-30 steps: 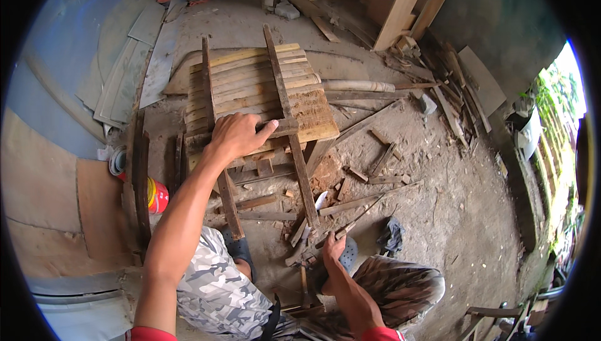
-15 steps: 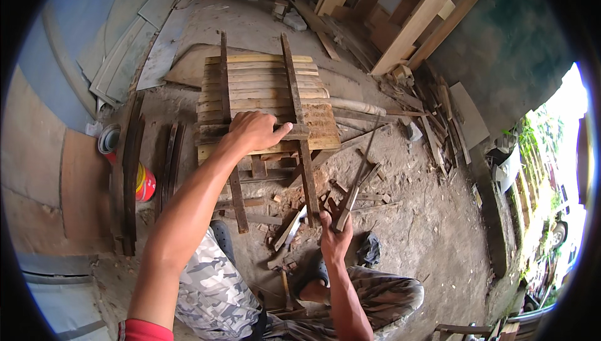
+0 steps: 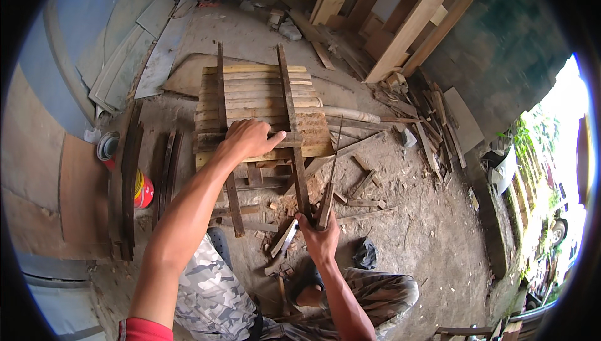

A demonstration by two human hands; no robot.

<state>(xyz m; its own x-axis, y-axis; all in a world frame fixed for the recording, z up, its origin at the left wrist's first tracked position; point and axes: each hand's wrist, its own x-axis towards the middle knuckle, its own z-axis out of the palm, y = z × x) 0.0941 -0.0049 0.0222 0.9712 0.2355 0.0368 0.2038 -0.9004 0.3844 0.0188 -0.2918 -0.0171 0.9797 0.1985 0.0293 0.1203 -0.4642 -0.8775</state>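
My left hand (image 3: 249,139) presses down with its fingers curled over a short dark wooden crosspiece (image 3: 206,142), the thumb pointing right along it. The crosspiece lies across two long narrow wooden strips (image 3: 287,93), which rest on a slatted wooden bench (image 3: 250,97). In my right hand (image 3: 319,237), beside the near end of the right strip, is what looks like a handsaw (image 3: 328,197), gripped by its wooden handle. Its thin blade points up and away, seen almost edge-on. The palm hides part of the handle.
A bladed tool (image 3: 286,236) and a hammer (image 3: 283,294) lie by my feet among wood offcuts. Dark wooden lengths (image 3: 168,172) and a red-yellow can (image 3: 143,191) stand left. A black plastic bag (image 3: 364,254) sits right, scrap wood (image 3: 432,128) farther off.
My right hand has shifted left and slightly up, bringing the handsaw closer to the right strip, its blade more upright. My left hand keeps its place on the crosspiece; the view has shifted slightly.
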